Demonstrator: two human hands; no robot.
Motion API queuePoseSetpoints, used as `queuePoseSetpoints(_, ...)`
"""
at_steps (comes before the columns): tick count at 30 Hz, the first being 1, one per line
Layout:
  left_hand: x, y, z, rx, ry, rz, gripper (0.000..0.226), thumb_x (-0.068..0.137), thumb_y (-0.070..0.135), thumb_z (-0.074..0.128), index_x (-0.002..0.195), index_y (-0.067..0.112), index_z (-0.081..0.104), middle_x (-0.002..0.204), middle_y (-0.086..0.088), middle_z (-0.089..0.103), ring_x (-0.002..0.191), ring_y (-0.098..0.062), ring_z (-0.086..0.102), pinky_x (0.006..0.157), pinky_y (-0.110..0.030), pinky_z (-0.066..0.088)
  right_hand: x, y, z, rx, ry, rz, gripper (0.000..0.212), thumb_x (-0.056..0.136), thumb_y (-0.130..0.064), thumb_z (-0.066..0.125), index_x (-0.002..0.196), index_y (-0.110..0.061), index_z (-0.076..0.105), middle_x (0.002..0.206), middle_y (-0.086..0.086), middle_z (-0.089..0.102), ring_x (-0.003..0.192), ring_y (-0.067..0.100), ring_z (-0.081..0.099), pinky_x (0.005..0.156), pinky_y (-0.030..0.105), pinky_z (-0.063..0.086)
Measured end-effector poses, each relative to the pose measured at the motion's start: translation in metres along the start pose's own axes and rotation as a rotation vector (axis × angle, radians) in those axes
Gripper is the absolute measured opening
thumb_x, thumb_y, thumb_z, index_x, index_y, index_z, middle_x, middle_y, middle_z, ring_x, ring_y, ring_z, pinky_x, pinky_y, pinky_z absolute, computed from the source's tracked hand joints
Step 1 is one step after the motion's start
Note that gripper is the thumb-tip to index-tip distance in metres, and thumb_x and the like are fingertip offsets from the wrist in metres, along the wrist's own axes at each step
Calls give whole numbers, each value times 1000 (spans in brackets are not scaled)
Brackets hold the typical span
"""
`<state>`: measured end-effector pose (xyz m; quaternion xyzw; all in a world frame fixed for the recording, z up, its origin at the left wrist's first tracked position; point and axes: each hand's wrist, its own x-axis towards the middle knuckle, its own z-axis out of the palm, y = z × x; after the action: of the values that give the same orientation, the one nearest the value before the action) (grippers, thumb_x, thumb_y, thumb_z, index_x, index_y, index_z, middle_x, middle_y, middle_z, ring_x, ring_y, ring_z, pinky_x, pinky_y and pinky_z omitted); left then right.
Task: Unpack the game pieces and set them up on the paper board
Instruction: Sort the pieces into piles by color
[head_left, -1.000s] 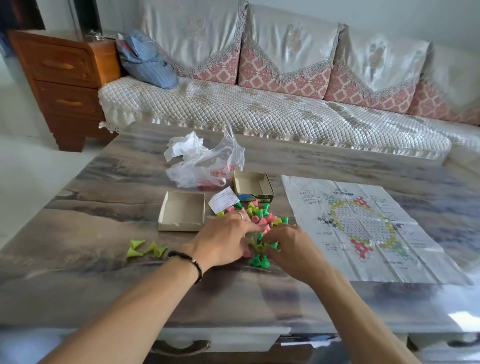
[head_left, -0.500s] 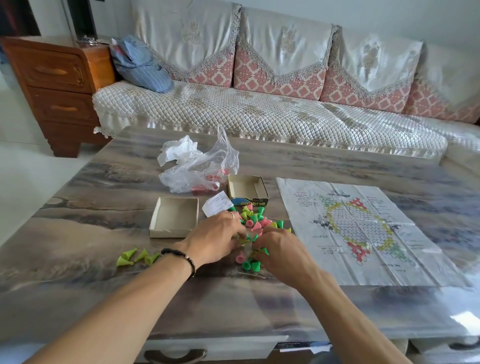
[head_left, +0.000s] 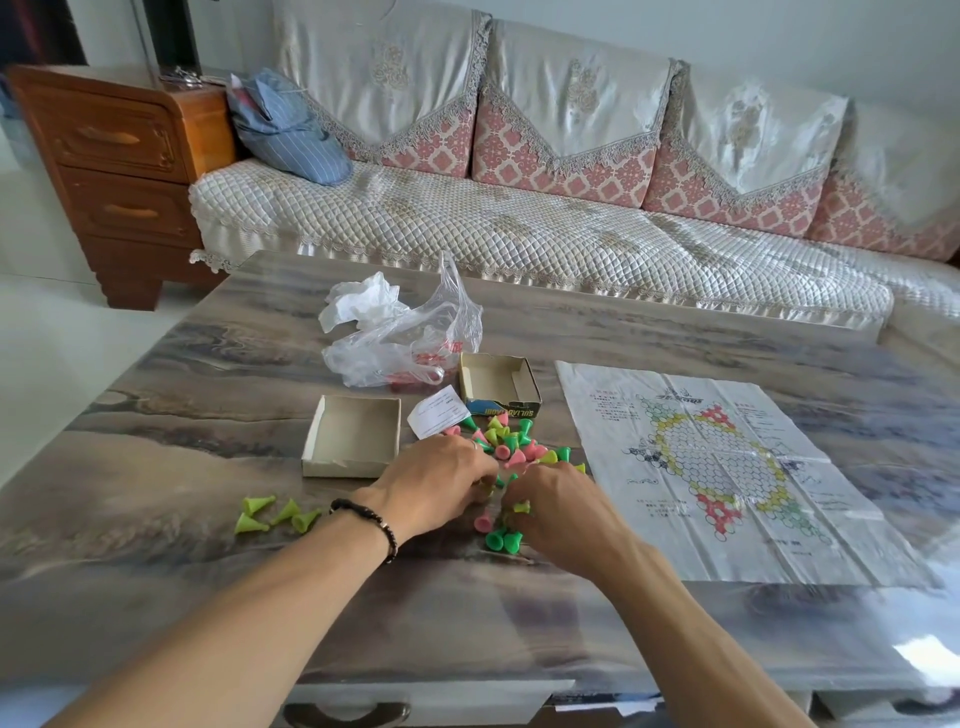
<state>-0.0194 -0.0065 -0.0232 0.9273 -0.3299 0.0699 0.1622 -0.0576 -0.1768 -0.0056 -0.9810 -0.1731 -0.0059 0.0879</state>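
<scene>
Glossy stone-patterned veneer in grey and brown swirls covers the desk (head_left: 156, 519), and on it a loose heap of small plastic cone pieces (head_left: 511, 441) in pink, dark green and lime lies just left of the paper board (head_left: 727, 467). Each piece is a flared cone with a round base; most lie on their sides. The board is a thin creased white sheet, spread flat, printed with a honeycomb grid ringed in yellow, with red, green and black corners; no pieces stand on it. Both hands rest knuckles up on the near edge of the heap. The left hand (head_left: 441, 483) curls its fingers down into the pieces, and the right hand (head_left: 561, 504) does the same just beside it; fingertips are hidden under the hands, so I cannot tell whether either grip is closed on a piece. A beaded bracelet (head_left: 369, 522) circles the left wrist. Four lime cones (head_left: 275, 514) lie apart to the left. Behind the heap sit two open cardboard box halves: a plain tray (head_left: 353, 436) and a printed one (head_left: 498, 384), with a small paper slip (head_left: 439, 413) between them. A crumpled clear plastic bag (head_left: 410, 338) lies further back, its contents hard to make out. A quilted sofa (head_left: 519, 223) and a wooden drawer cabinet (head_left: 119, 171) stand beyond
</scene>
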Motion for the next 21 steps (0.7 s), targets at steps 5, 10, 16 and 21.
queuePoseSetpoints(5,-3,-2,2,-66,45,-16,18,87,17,63,103,21,70,95,-1,69,90,-22,62,74,-35,50,-2,0,-2,86,6,35,21,80,-19,66,99,-23,75,102,0,71,97,22,62,79,34,50)
queuePoseSetpoints(10,-18,-9,-7,-163,200,-49,22,83,16,72,105,18,73,95,-4,72,87,-22,63,74,-28,47,2,-7,-7,194,32,83,21,80,-13,65,96,-20,75,98,-3,71,78,10,57,68,21,38)
queuePoseSetpoints(16,-65,-24,-27,-212,335,-153,12,80,17,75,92,18,75,79,0,70,73,-20,62,66,-33,49,17,-40,-13,336,81,32,15,81,-17,70,95,-18,76,73,-18,56,62,-6,51,55,5,35)
queuePoseSetpoints(21,-115,-39,-39,-202,356,-280,11,81,22,75,92,22,74,81,6,69,73,-13,61,69,-32,50,29,-88,1,395,17,-93,14,81,-17,69,94,-17,75,78,-14,59,63,-6,51,57,5,39)
